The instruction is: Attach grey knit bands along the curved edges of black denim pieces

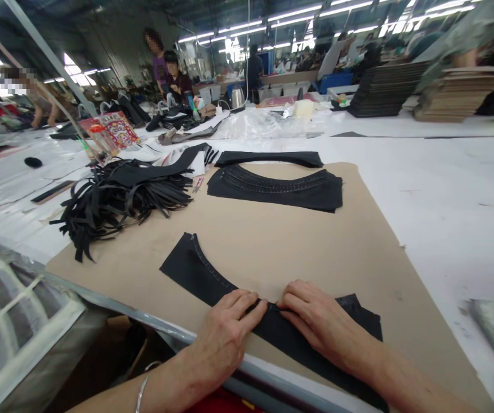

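Observation:
A black curved panel (203,269) of fabric or leather lies on the brown board near its front edge, with a line of stitches or marks along its inner curve. My left hand (229,327) presses on the middle of that curved edge, fingers together and closed on it. Close beside it, my right hand (315,321) pinches the same edge, thumb and fingers closed. The fingertips almost meet over the edge, which looks folded there. My right hand and forearm cover part of the panel's right end.
Beyond the panel lie a stack of similar black curved pieces (272,198) and a narrower black stack (268,158). A heap of black strips (121,198) lies left on the brown board (247,238). Small red-handled snips (198,183) rest beside it. Piled sheets (457,94) and people are farther back.

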Demonstrator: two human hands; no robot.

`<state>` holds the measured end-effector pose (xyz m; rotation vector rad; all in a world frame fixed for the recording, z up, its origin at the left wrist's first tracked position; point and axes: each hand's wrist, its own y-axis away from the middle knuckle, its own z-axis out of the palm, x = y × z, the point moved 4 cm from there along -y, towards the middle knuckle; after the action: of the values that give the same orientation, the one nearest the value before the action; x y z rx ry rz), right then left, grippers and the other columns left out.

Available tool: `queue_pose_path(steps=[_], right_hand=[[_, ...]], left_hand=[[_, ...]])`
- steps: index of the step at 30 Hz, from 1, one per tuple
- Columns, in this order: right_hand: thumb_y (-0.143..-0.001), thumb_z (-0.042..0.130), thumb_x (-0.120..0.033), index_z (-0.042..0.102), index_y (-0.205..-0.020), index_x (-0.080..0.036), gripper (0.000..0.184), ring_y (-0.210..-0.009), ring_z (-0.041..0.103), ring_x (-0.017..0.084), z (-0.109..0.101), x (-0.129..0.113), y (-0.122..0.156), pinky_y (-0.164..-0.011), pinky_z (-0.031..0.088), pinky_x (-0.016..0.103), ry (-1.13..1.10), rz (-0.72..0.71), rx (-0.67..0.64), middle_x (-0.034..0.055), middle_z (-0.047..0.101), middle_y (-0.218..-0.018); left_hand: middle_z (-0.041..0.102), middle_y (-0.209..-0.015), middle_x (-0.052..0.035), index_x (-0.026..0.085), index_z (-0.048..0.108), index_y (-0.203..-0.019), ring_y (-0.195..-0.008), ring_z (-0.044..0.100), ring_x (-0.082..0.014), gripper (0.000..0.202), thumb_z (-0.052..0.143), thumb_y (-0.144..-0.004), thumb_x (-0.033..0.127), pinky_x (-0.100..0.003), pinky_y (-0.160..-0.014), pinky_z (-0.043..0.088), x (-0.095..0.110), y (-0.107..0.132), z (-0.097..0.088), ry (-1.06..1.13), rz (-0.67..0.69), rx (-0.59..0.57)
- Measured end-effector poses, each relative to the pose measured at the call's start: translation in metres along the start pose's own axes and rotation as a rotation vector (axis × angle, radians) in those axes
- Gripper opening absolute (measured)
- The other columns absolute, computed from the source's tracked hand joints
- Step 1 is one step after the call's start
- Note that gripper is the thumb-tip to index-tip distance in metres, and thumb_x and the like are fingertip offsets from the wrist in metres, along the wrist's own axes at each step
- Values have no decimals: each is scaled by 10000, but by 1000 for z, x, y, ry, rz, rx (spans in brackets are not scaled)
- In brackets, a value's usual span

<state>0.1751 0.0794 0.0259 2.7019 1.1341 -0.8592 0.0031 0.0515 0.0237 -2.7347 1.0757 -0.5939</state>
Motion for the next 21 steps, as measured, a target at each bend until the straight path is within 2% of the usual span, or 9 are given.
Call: queue_pose_path(steps=[6, 11, 14, 17, 21], right_hand=[[-942, 443, -162, 561, -884, -199, 137, -832, 484, 168, -6, 5, 11, -757, 383, 323, 76, -54, 1, 27, 564, -895], [-959, 403, -171, 597, -893, -193, 206, -798, 479, 164, -11, 10, 18, -738, 369, 321, 131, -84, 1, 36, 564, -855], [-965, 394, -182, 600, -883, -193, 223, -786, 474, 162, -14, 14, 22, -730, 356, 318, 160, -103, 14, 34, 563, -841], [-967, 391, -186, 600, -881, -196, 226, -780, 468, 160, -17, 17, 28, -722, 345, 313, 166, -120, 37, 32, 559, -834], [-967, 384, -184, 587, -860, -194, 230, -780, 465, 158, -19, 22, 34, -718, 339, 306, 163, -113, 33, 32, 555, -839]], left_hand=[[582, -1221, -115, 140, 549, -1257, -1132, 519, -233, 495, 402, -812, -18, -393, -973, 494, 1, 2, 3, -82, 25, -12], [607, -1157, -108, 103, 536, -1251, -1077, 525, -223, 488, 406, -800, -30, -383, -986, 471, 3, -3, 2, -73, 75, -64], [617, -1078, -97, 112, 497, -1298, -1001, 534, -219, 509, 410, -812, -16, -372, -926, 493, 5, -9, 2, -84, 91, -115], [603, -978, -64, 196, 444, -1364, -905, 538, -214, 561, 431, -832, 15, -370, -831, 516, 7, -13, 6, -135, 72, -182], [582, -920, -59, 218, 489, -1322, -866, 531, -225, 531, 463, -826, 30, -380, -774, 515, 10, -17, 8, -189, 85, -191]])
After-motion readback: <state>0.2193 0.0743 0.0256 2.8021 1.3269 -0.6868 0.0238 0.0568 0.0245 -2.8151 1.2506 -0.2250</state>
